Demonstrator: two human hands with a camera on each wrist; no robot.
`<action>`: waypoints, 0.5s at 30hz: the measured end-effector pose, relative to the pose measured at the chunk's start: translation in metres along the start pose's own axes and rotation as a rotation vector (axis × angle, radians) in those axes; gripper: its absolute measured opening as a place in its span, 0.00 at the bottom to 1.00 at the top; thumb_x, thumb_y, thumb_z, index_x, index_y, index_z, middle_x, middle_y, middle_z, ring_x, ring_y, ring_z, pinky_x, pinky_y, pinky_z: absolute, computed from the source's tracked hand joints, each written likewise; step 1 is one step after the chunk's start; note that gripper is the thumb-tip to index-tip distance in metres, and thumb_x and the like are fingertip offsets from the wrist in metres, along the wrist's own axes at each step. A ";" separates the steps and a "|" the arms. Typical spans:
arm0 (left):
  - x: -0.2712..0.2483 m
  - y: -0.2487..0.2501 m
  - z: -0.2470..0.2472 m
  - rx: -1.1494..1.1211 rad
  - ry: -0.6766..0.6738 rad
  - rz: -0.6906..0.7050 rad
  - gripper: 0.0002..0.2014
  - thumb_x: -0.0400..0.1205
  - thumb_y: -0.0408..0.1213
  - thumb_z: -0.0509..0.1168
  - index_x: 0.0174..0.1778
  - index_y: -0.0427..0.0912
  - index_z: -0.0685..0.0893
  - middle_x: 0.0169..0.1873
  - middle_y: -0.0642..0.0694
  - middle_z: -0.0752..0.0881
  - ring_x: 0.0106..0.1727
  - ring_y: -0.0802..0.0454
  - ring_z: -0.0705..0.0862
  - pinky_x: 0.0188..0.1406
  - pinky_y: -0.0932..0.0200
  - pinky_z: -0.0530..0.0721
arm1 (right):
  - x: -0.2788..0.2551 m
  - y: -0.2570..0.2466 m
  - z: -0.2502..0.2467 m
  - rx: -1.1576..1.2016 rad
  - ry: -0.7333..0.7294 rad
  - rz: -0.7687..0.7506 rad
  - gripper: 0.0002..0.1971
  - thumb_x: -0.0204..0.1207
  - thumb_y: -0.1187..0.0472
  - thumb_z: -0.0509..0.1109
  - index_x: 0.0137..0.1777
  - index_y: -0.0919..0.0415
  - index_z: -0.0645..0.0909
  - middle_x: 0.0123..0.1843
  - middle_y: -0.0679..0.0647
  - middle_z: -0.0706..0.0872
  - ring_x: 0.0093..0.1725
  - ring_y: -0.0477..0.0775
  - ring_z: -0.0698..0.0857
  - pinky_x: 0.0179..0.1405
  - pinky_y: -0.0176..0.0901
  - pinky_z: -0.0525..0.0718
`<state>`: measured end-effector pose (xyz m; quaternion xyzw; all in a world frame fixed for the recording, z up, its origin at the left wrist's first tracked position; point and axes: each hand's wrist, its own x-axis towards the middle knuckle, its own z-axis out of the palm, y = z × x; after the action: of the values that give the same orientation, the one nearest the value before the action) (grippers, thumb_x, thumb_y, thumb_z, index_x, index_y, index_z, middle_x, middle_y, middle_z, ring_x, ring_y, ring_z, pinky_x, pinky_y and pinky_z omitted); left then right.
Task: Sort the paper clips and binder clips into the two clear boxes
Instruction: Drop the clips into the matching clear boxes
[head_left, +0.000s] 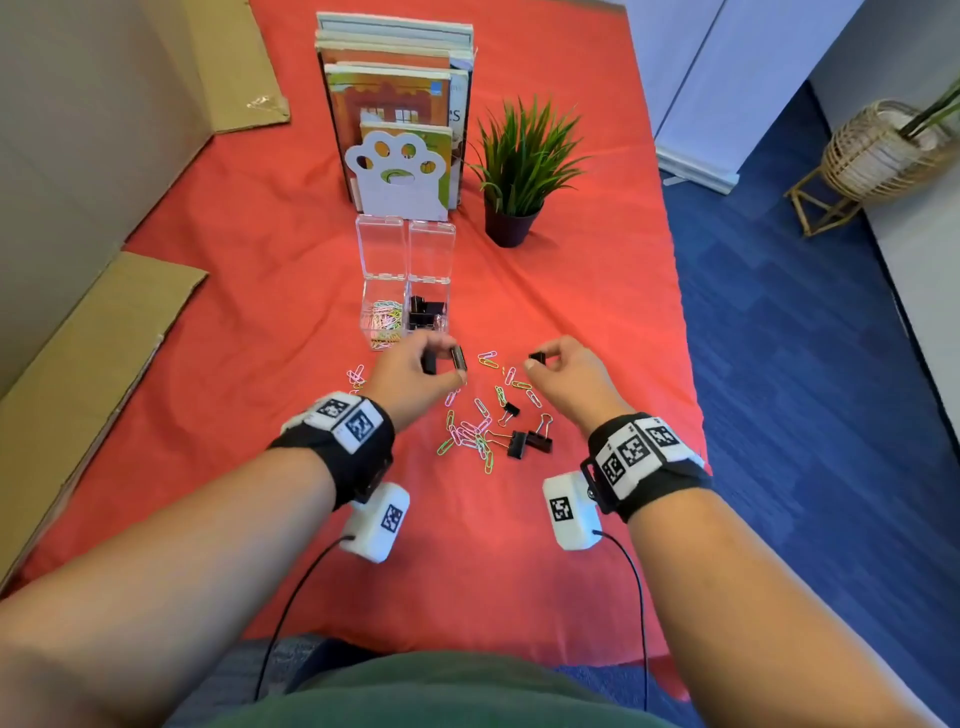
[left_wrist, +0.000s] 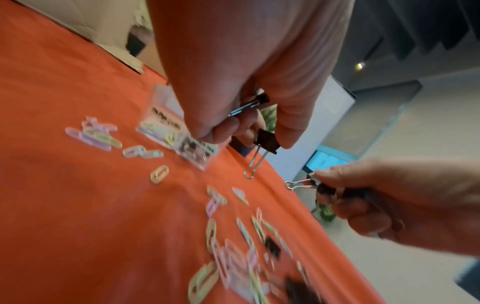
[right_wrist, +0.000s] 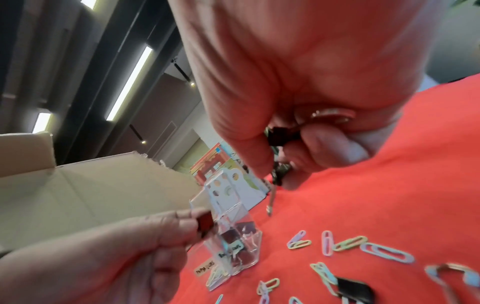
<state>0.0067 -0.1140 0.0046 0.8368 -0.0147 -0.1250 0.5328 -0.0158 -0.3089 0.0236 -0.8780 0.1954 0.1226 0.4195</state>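
Left hand (head_left: 415, 371) pinches a black binder clip (head_left: 458, 358) at its fingertips, just before the clear boxes (head_left: 405, 317). Right hand (head_left: 566, 371) pinches another clip (head_left: 537, 357). Loose paper clips (head_left: 470, 431) lie between the wrists.

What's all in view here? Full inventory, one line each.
clear boxes: two, lids open, side by side mid-cloth; left holds pastel paper clips, right black binder clips
loose paper clips: many, pastel, scattered before the boxes
loose binder clips: three, black, among them
books: several, upright behind a white paw bookend
plant: one, green, dark pot, right of books
cloth: red
cardboard: brown, left
basket: wicker, far right
left hand: holds binder clips
right hand: pinches binder clips
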 end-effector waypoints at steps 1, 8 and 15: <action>0.007 0.005 -0.010 -0.047 0.035 0.007 0.18 0.71 0.34 0.75 0.55 0.45 0.82 0.40 0.56 0.83 0.33 0.70 0.78 0.31 0.82 0.74 | 0.003 -0.011 0.004 0.017 0.035 -0.040 0.13 0.76 0.55 0.68 0.58 0.56 0.76 0.48 0.53 0.81 0.45 0.54 0.81 0.38 0.38 0.75; 0.048 0.013 -0.048 0.131 0.058 0.023 0.18 0.71 0.31 0.74 0.57 0.39 0.83 0.51 0.41 0.88 0.41 0.54 0.80 0.44 0.64 0.77 | 0.030 -0.081 0.044 -0.189 0.141 -0.362 0.13 0.74 0.56 0.68 0.54 0.62 0.72 0.46 0.61 0.86 0.48 0.65 0.84 0.45 0.52 0.82; 0.056 0.002 -0.052 0.392 0.026 0.026 0.23 0.69 0.37 0.75 0.61 0.43 0.83 0.58 0.41 0.82 0.53 0.49 0.81 0.50 0.66 0.71 | 0.057 -0.095 0.071 -0.426 0.095 -0.460 0.14 0.76 0.57 0.66 0.59 0.62 0.73 0.57 0.63 0.79 0.53 0.68 0.82 0.46 0.55 0.81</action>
<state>0.0732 -0.0779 0.0158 0.9258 -0.0428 -0.1022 0.3613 0.0736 -0.2128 0.0234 -0.9719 -0.0190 0.0216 0.2334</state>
